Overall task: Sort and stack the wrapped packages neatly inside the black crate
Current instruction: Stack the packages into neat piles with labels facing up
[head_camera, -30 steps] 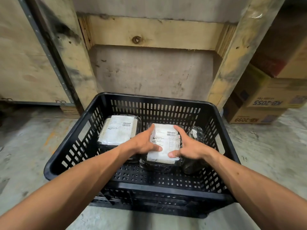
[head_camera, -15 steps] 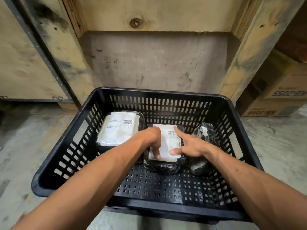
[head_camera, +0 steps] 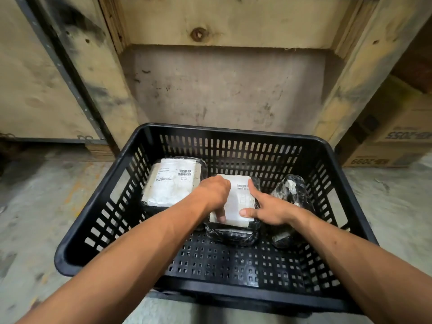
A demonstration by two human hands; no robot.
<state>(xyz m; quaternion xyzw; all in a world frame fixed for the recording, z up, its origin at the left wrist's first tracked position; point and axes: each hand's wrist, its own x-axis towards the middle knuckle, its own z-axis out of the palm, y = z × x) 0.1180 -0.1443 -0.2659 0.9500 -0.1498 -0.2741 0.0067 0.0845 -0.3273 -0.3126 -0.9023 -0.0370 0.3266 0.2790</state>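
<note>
A black slotted crate (head_camera: 98,230) stands on the concrete floor. Three black-wrapped packages lie inside. The left package (head_camera: 171,183) shows a large white label. The middle package (head_camera: 240,202) also carries a white label; my left hand (head_camera: 216,195) rests curled on its left side with the thumb on the label, and my right hand (head_camera: 268,206) presses its right side with fingers spread. A smaller wrapped package (head_camera: 292,195) leans against the crate's right wall, just beyond my right hand.
Wooden pallet boards and a grey panel (head_camera: 222,90) rise right behind the crate. Cardboard boxes (head_camera: 395,141) are stacked at the right. The crate's near floor section (head_camera: 233,265) holds no packages.
The camera has dipped closer over the crate. My left hand has curled further over the middle package; both hands stay on it and the packages have hardly shifted.
</note>
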